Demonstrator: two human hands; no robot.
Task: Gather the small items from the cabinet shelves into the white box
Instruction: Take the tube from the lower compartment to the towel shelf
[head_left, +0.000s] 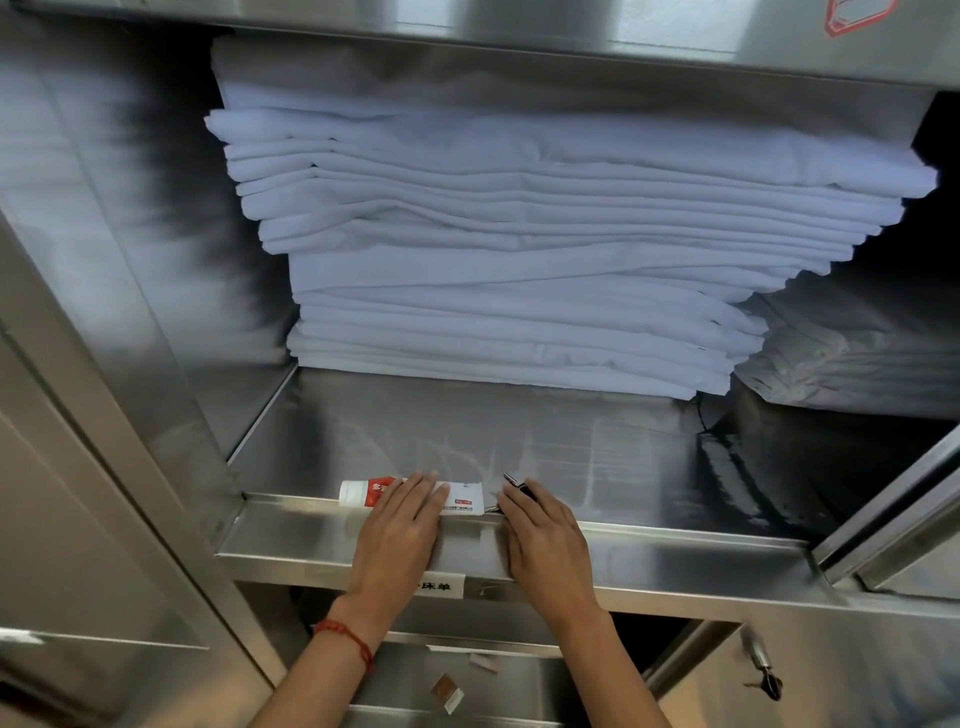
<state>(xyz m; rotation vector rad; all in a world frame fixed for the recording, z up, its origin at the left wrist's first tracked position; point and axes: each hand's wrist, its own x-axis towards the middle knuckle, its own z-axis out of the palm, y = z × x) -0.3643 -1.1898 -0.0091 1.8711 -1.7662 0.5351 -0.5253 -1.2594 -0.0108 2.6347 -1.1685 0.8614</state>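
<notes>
Folded white linens (519, 249) fill the back of a stainless steel cabinet shelf (649, 467), while a white and red tube (358, 492) and a dark pen (519, 486) lie at its front lip. Reaching over that lip, the left hand (397, 530) rests flat with straight fingers on the tube, and the right hand (545, 545) lies flat with straight fingers over the pen just beside it. Below the shelf, a small white label (439, 586) sits on the steel front edge, and a red cord (345, 639) circles the left wrist.

Stainless-steel cabinet shelf (675, 530), tall stack of folded white sheets (509, 270), left hand (397, 535) flat on white-and-red tube (358, 492), right hand (545, 545) over dark pen (514, 480)
</notes>
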